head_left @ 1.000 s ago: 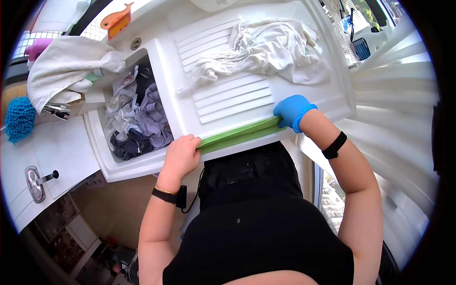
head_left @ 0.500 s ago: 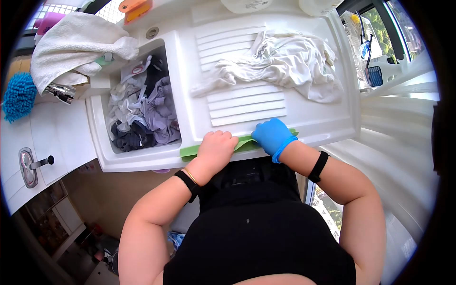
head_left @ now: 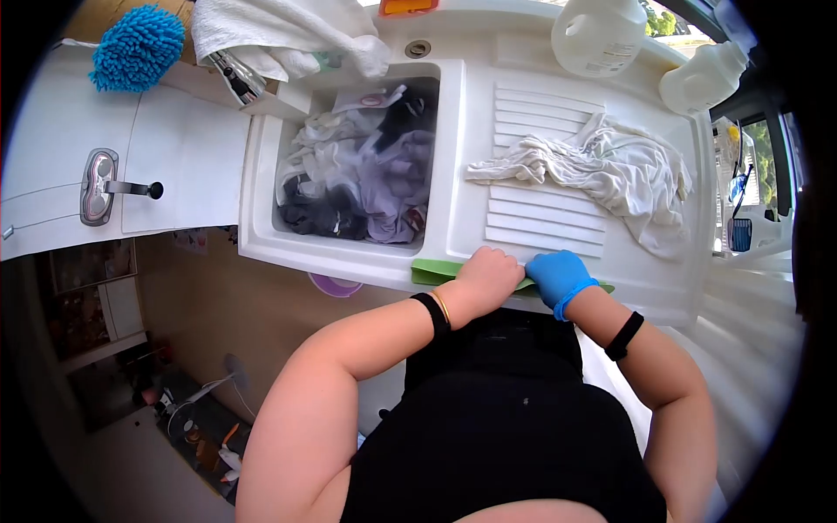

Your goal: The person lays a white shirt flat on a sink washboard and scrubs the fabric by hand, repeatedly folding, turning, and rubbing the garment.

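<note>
At the front rim of the white laundry sink (head_left: 349,260), my bare left hand (head_left: 490,281) is closed over a green flexible strip (head_left: 433,272). Close beside it, my right hand (head_left: 560,281), in a blue rubber glove, also has its fingers curled down over the strip. The strip's ends show past both hands; its middle is mostly covered. Beyond my hands, a wet-looking, crumpled white garment (head_left: 623,170) lies across the ribbed washboard (head_left: 545,213). In the basin to the left, dark, white and lilac clothes (head_left: 392,179) sit in a pile.
Two translucent white jugs (head_left: 602,39) (head_left: 704,80) stand at the back right. A white towel (head_left: 279,35) drapes near a chrome faucet (head_left: 237,78) at the back left, by a blue microfiber mitt (head_left: 139,48). A cabinet handle (head_left: 103,186) sits left; a purple basin (head_left: 334,285) is below.
My view has turned left, so the sink and its contents appear farther right and more of the floor shows. Both hands stay closed on the green strip, slightly nearer each other.
</note>
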The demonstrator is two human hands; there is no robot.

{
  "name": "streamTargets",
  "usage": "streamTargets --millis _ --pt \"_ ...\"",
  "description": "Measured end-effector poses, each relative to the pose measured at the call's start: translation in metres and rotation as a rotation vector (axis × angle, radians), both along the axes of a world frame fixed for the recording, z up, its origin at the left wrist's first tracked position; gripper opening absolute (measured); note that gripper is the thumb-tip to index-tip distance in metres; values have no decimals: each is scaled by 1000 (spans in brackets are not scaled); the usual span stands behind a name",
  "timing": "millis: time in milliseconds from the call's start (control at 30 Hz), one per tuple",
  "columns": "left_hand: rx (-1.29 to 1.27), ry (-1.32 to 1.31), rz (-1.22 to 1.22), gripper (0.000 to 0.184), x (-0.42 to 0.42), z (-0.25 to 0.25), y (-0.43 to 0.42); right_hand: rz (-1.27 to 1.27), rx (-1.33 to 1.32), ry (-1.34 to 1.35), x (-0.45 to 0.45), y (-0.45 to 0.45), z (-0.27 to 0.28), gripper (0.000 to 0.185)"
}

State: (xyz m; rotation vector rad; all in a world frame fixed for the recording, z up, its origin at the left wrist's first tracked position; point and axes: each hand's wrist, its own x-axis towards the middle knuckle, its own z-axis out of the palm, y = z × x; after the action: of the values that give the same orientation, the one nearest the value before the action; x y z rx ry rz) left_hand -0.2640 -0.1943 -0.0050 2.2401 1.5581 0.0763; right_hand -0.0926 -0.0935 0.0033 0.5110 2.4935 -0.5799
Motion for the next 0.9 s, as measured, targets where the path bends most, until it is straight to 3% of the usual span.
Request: streamTargets --millis 133,167,300,367,500,900 --pt "24 -9 -8 10 1 -7 -5 39 -49 -103 -9 10 12 12" --pt "-82 -20 -30 17 -3 -7 2 81 -34 -119 -8 11 7 16" --pt "-72 -54 40 32 -34 8 -15 -42 4 -51 22 13 23 26" --pt "-72 -21 100 31 -73 15 -37 -60 68 -170 54 23 31 26" --pt "-93 -54 162 26 -141 13 -74 -99 58 -93 115 41 24 24" --pt "-281 229 171 34 -128 17 -68 19 19 -208 104 51 12 18"
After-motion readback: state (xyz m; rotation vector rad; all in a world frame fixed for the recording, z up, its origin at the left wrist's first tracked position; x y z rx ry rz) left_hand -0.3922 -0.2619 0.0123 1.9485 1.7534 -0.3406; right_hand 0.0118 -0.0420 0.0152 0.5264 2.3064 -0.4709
